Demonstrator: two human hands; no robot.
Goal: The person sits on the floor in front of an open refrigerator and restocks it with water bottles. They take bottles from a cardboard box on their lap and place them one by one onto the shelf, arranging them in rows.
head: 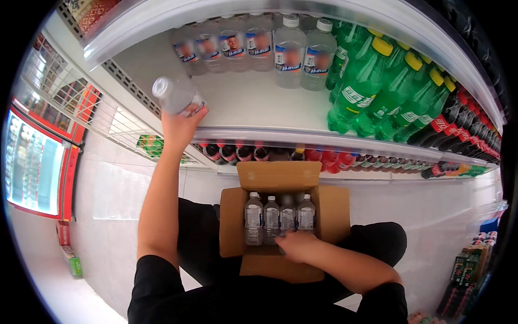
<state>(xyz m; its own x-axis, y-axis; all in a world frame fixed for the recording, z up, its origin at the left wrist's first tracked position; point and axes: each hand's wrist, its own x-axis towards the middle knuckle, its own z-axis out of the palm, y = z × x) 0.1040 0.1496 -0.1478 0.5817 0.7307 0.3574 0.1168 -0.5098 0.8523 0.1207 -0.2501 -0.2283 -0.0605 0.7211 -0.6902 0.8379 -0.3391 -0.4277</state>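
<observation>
My left hand point(182, 123) grips a clear plastic bottle point(174, 95) with a white cap, tilted over the left end of the shelf board point(251, 105). At the back of that shelf stand several similar clear bottles point(289, 54) with blue and white labels. Below, between my knees, an opened cardboard box point(279, 173) holds several more clear bottles point(253, 218), upright in a row. My right hand point(297, 245) reaches into the box, its fingers around the lower part of one bottle point(287, 216), which is partly hidden by them.
Green soda bottles point(360, 89) with yellow caps fill the shelf's right side, with cola bottles point(465, 117) beyond. More drinks point(259, 154) line the low shelf behind the box. A white wire rack point(81, 105) and a red-framed drinks cooler point(36, 162) stand left; stacked cartons point(461, 267) sit right.
</observation>
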